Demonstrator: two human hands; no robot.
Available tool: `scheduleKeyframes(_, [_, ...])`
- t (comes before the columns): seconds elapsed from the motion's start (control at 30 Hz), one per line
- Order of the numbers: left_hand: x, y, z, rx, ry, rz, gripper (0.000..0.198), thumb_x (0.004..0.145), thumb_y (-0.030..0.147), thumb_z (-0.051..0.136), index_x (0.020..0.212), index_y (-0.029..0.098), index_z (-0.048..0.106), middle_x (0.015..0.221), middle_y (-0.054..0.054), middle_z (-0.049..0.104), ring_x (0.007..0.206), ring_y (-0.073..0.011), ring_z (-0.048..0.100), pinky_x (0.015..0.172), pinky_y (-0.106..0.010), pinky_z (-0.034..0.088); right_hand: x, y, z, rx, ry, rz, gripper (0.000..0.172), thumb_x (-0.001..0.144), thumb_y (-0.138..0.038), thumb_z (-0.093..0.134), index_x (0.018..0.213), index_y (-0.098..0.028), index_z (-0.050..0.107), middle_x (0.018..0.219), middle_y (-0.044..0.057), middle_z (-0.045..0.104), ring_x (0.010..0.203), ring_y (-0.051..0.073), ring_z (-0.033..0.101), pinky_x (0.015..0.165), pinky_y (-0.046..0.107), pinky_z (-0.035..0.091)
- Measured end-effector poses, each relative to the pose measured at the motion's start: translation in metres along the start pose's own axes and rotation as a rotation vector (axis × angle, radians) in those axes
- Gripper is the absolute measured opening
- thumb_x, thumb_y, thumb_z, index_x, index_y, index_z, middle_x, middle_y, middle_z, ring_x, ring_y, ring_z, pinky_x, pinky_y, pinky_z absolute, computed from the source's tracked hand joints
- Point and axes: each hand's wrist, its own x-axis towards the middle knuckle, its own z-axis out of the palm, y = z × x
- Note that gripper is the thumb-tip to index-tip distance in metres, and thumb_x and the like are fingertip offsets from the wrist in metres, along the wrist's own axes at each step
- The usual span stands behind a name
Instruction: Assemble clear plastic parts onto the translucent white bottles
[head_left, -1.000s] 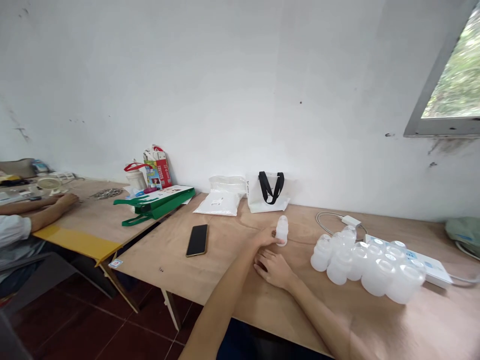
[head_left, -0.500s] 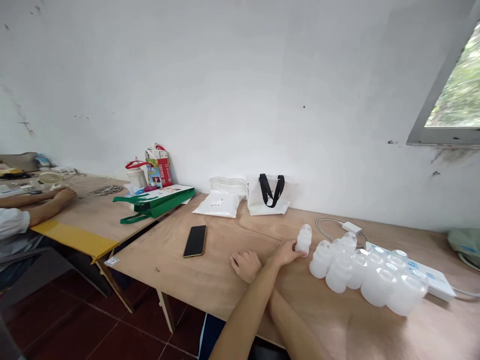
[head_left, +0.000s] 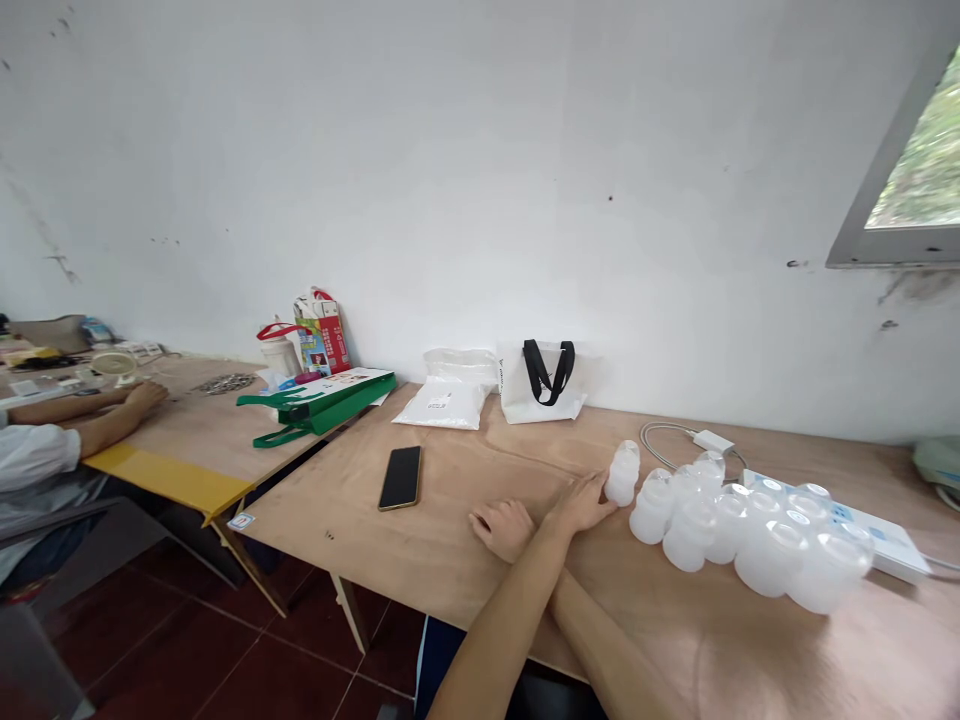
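Note:
My forearms cross on the plywood table [head_left: 450, 560]. My left hand [head_left: 581, 505] reaches over to the right, its stretched fingertips touching the base of a small translucent plastic bottle [head_left: 622, 472] that stands upright. This bottle sits right at the left edge of a cluster of several similar translucent bottles [head_left: 750, 535]. My right hand [head_left: 502, 525] lies palm down on the table left of the left hand, fingers loosely spread and holding nothing.
A black phone [head_left: 400, 477] lies left of my hands. A white bag with black handles [head_left: 544, 385] and a white pouch [head_left: 442, 403] sit by the wall. A white cable and charger [head_left: 709, 440] lie behind the bottles. Another person's arm [head_left: 112, 420] rests on the neighbouring table beside a green bag [head_left: 315, 400].
My left hand slid the single bottle rightward until it met the cluster. My right hand moved left beneath the left forearm, so the arms now cross.

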Motion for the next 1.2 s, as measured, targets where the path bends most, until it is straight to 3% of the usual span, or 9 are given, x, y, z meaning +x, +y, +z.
scheduleKeyframes(0.27, [0.004,-0.009,0.006,-0.052,0.046,-0.087,0.035,0.098,0.036,0.058,0.128,0.018,0.054,0.124,-0.008,0.069,0.112,-0.0225,0.064,0.1,-0.035,0.051,0.0,0.0,0.003,0.008,0.011,0.02,0.023,0.104,-0.033,0.053,0.093,-0.023,0.071,0.096,0.007,0.079,0.088,0.024,0.068,0.075,0.032,0.037])
scheduleKeyframes(0.47, [0.005,-0.004,0.005,-0.012,0.055,-0.067,0.016,0.097,0.027,0.057,0.11,0.019,0.063,0.121,-0.007,0.069,0.11,-0.0216,0.064,0.099,-0.033,0.051,0.0,0.0,0.001,-0.017,0.013,0.021,0.026,0.104,-0.033,0.052,0.096,-0.023,0.074,0.097,0.008,0.079,0.091,0.026,0.07,0.074,0.032,0.04])
scheduleKeyframes(0.77, [0.003,0.007,0.008,0.035,0.038,-0.045,0.025,0.094,0.024,0.056,0.118,0.022,0.064,0.126,-0.006,0.072,0.118,-0.0265,0.065,0.107,-0.043,0.048,0.0,0.002,0.0,-0.032,-0.007,-0.012,0.027,0.105,-0.035,0.05,0.099,-0.023,0.073,0.099,0.009,0.08,0.09,0.027,0.071,0.075,0.032,0.04])
scheduleKeyframes(0.97, [0.004,0.015,0.014,0.042,0.027,-0.022,0.035,0.093,0.029,0.058,0.127,0.024,0.061,0.142,-0.007,0.065,0.13,-0.0285,0.061,0.113,-0.047,0.044,-0.002,0.004,-0.002,-0.017,0.0,-0.039,0.027,0.107,-0.035,0.049,0.099,-0.022,0.072,0.098,0.008,0.08,0.09,0.024,0.071,0.077,0.032,0.039])
scheduleKeyframes(1.2, [0.004,0.016,0.014,0.061,-0.021,0.036,0.042,0.093,0.019,0.052,0.134,0.026,0.062,0.14,-0.005,0.068,0.132,-0.0282,0.061,0.114,-0.044,0.045,-0.001,0.004,-0.001,-0.014,0.002,-0.047,0.029,0.107,-0.036,0.048,0.101,-0.023,0.073,0.099,0.009,0.079,0.091,0.027,0.072,0.076,0.033,0.04])
